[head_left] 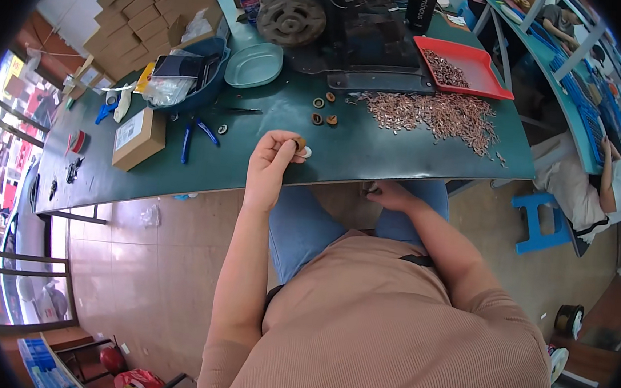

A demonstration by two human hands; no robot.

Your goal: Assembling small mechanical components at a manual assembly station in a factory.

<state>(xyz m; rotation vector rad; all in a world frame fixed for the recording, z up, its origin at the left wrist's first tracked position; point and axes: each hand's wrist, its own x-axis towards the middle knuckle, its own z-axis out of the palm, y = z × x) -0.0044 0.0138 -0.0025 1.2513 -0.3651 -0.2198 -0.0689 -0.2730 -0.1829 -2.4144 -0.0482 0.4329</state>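
My left hand (269, 163) is raised over the front edge of the green table, with thumb and fingers closed on a small brown round part (299, 143). A small white disc (307, 152) shows right beside those fingertips; I cannot tell whether it is held or lies on the table. Below the table edge, over my lap, my right hand (390, 196) has its fingers closed together. Whatever they hold is too small to name. Several small brown ring-shaped parts (318, 103) lie on the table just beyond my left hand.
Blue-handled pliers (187, 144), tweezers (240, 110) and a cardboard box (140, 139) lie to the left. Behind them are a blue basin (217, 77) and a pale green dish (255, 66). A dark machine (366, 41) stands at the back. Copper-coloured pieces (433, 120) spread below a red tray (491, 80).
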